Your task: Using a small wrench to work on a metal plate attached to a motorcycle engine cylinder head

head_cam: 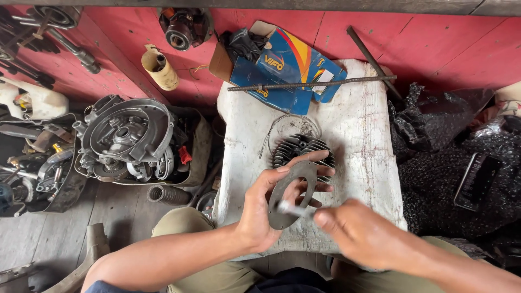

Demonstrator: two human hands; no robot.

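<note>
The left hand (260, 209) grips a flat grey gasket (290, 192) by its rim, held upright above the counter (358, 135). The right hand (355, 230) pinches a small blurred tool (293, 209) laid against the gasket's lower edge. A finned cylinder (296, 149) sits on the counter just behind, with a blue box (287, 68) further back

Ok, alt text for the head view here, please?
The left hand holds a flat grey gasket ring while the right hand works a small blurred tool against it, above a finned engine cylinder on a white block.
</note>
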